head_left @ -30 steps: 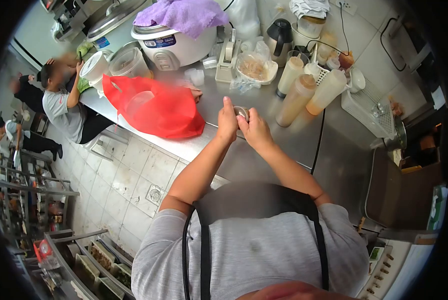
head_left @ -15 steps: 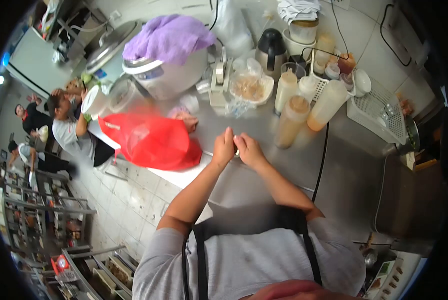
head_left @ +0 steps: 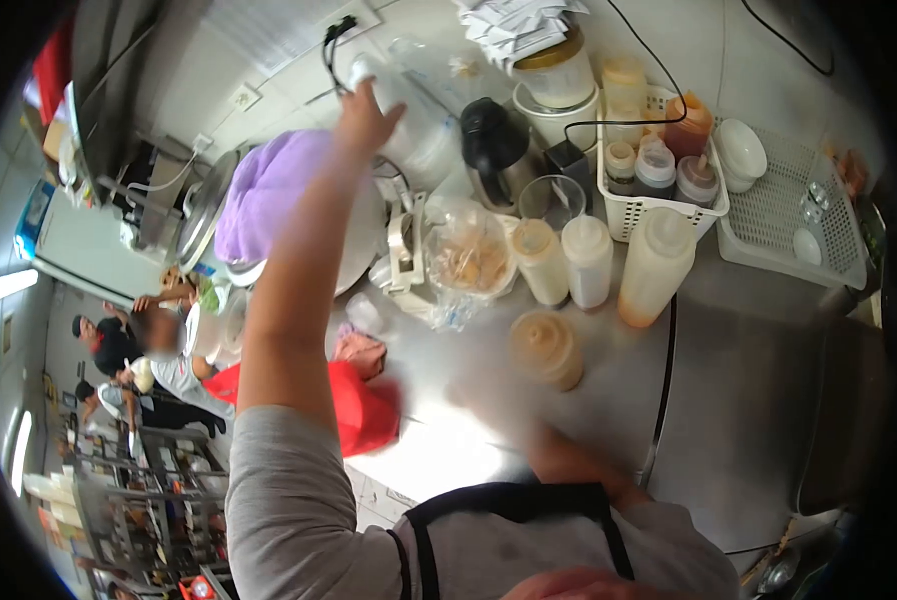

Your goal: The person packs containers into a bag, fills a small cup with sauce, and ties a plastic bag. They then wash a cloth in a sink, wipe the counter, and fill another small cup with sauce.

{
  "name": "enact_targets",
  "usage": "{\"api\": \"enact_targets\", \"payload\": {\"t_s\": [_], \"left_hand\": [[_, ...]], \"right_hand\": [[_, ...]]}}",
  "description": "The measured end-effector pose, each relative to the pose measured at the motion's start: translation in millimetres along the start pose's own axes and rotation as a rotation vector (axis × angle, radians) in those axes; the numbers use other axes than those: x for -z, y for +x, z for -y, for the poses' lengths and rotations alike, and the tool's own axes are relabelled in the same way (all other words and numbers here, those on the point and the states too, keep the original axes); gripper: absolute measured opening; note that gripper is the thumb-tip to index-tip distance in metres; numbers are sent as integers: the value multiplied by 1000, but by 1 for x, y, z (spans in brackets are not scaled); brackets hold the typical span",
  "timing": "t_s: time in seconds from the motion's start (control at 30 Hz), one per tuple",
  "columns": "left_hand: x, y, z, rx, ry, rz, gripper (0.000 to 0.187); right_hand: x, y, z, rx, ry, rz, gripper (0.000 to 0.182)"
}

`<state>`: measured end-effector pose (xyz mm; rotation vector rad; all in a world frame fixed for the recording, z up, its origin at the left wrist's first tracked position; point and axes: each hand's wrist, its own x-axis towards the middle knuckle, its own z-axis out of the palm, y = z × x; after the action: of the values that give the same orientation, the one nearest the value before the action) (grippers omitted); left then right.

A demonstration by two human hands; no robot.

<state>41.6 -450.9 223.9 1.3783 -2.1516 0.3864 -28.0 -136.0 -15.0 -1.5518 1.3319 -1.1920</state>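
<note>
Reaching up beside the wall, the left hand (head_left: 371, 118) has its thumb apart; whether it grips the small whitish item (head_left: 361, 70) at its fingertips, I cannot tell. Clear crumpled plastic bags (head_left: 424, 135) lie just beside it. The forearm partly hides the purple cloth (head_left: 274, 190) and red bag (head_left: 364, 410). The right hand (head_left: 504, 405), probably near the squat amber squeeze bottle (head_left: 549, 350) over the steel desk (head_left: 609, 400), is too blurred to read its grip.
</note>
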Motion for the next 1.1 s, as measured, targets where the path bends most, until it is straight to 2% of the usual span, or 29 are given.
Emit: {"api": "enact_targets", "payload": {"t_s": [0.07,0.13,0.2,0.3,0.4,0.43,0.5,0.57,0.6,0.63,0.7,0.73,0.77,0.8,0.83,0.87,0.9,0.93,0.97,1.03,1.07,1.1], "left_hand": [[0,44,-17,112,98,27,70],[-9,69,-31,50,130,-122,77],[-25,73,-50,131,265,-104,62],[-45,85,-32,114,382,143,36],[-26,88,-10,133,201,30,20],[-11,79,-6,101,231,-115,19],[24,57,8,144,144,-166,21],[63,17,27,94,54,-232,21],[80,-7,41,56,25,-263,21],[78,-30,78,1,-78,-256,16],[114,-98,91,173,-369,-128,6],[141,-138,74,218,-671,-17,9],[174,-171,52,449,-633,141,13],[191,-206,37,538,-753,151,16],[191,-239,42,448,-789,178,17],[190,-270,47,357,-830,204,18],[195,-297,35,419,-924,227,18],[208,-319,12,608,-1010,316,16],[200,-344,4,460,-868,232,16],[182,-399,-3,233,-610,284,19],[184,-421,-10,280,-677,362,21],[191,-439,-18,285,-885,315,21]], "right_hand": [[-8,2,-13,46,-89,192,33],[-4,1,-7,120,-152,171,32],[-2,-1,0,112,-142,124,31],[6,1,10,47,-89,54,30],[0,0,5,-53,-29,146,33],[-1,0,4,-90,-15,182,33],[-2,4,1,-148,3,256,34],[-44,0,-54,112,-148,105,33],[-33,1,-39,114,-97,47,31],[-21,2,-21,119,-45,-11,30],[-15,3,-10,82,71,-68,26],[-20,2,-17,37,136,-69,25],[-21,8,-31,123,88,-23,22],[-16,10,-14,-301,516,81,21],[-9,13,-10,-420,759,170,28],[-8,20,-32,-391,1096,338,39],[-10,18,-9,-382,1217,456,41],[-5,15,23,-381,1345,544,44],[-8,10,48,-334,1357,727,44],[-25,2,83,-204,1396,1036,45],[-37,-3,89,-236,1293,1062,45],[-50,-6,92,-256,1193,1081,46]]}}
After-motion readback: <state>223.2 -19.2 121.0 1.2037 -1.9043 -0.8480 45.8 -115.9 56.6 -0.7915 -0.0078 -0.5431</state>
